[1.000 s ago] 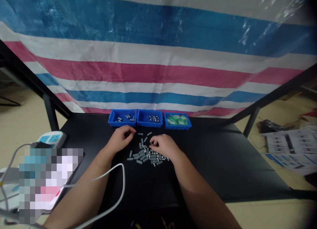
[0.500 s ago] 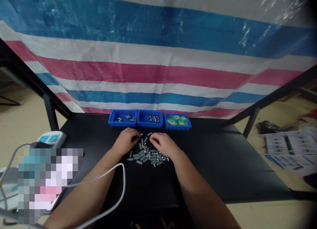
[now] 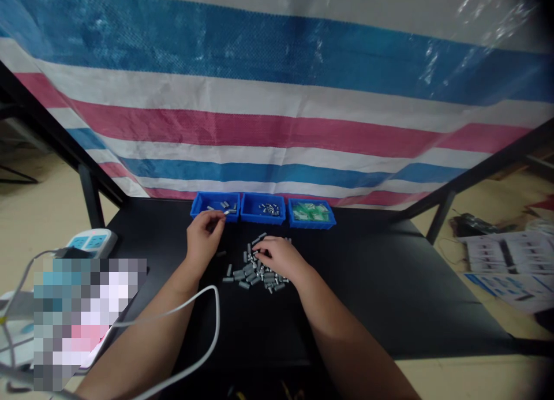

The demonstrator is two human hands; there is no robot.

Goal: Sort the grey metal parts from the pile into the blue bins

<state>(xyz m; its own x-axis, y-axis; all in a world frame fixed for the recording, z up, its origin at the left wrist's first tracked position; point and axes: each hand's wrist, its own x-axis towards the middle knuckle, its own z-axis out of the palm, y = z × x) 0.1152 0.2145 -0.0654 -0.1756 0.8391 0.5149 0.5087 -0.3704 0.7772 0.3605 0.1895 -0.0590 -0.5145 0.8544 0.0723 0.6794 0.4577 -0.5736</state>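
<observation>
My left hand (image 3: 204,234) is at the front edge of the left blue bin (image 3: 199,206), its thumb and fingers pinching a small silver-grey cylinder (image 3: 226,212). That bin holds a few grey cylinders of a like kind. My right hand (image 3: 280,255) is over the upper part of a loose pile of grey cylinders (image 3: 249,270) mixed with small shiny metal pieces that look like screws. Its fingers are curled down and drawn together at the tips. Whatever lies between those fingertips is too small to name.
The middle blue bin (image 3: 262,220) contains small shiny metal pieces; the right blue bin (image 3: 312,223) contains green and white packets. A white cable (image 3: 217,313) loops over my left forearm. A power strip (image 3: 97,241) lies at the left of the black table (image 3: 367,284). Striped sheeting (image 3: 277,129) hangs behind.
My left hand has moved left and up from beside the pile to the left bin, a small cylinder now showing in its fingers. My right hand has shifted slightly down and left onto the pile.
</observation>
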